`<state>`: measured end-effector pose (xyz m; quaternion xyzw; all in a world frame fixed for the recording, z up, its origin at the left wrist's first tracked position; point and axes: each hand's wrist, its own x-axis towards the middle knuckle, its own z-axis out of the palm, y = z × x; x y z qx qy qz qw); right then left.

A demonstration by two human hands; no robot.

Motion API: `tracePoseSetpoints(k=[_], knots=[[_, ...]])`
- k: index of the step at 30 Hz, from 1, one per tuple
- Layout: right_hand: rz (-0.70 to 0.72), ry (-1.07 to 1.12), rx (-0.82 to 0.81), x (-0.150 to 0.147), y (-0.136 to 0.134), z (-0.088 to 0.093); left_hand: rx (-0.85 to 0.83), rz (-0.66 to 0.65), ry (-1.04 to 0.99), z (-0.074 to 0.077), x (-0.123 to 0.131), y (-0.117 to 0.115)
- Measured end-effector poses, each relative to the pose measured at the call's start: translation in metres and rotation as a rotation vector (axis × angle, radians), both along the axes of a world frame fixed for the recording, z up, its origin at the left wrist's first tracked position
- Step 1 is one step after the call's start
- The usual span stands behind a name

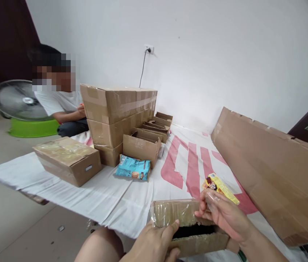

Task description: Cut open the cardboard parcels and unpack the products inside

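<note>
A small cardboard box (197, 246) sits low in front of me, with a dark gap between its flaps. Clear shiny tape (167, 214) covers its upper flap and sticks out past the left corner. My left hand (156, 238) grips the box's left end, thumb across the flap edge. Over the right end, my right hand (225, 211) is closed in a pinch on a strip of clear tape (212, 198). Just beyond that hand lies a yellow snack packet (222, 187) on the white and red sheet (140, 198).
Stacked sealed cartons (121, 105) and a row of open boxes (140, 147) stand ahead. A blue snack bag (133, 168) leans there; a closed carton (69, 160) is left. A large cardboard panel (274, 174) slopes at right. A person (58, 102) sits beside a fan (20, 100).
</note>
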<state>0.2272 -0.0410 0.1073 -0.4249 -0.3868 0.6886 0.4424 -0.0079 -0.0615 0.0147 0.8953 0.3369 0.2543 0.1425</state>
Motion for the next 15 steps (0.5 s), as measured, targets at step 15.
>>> tracePoseSetpoints(k=[15], knots=[[-0.012,0.118,-0.004,-0.003,0.002,-0.018,0.02,0.039,-0.016,0.009,-0.002,-0.002]])
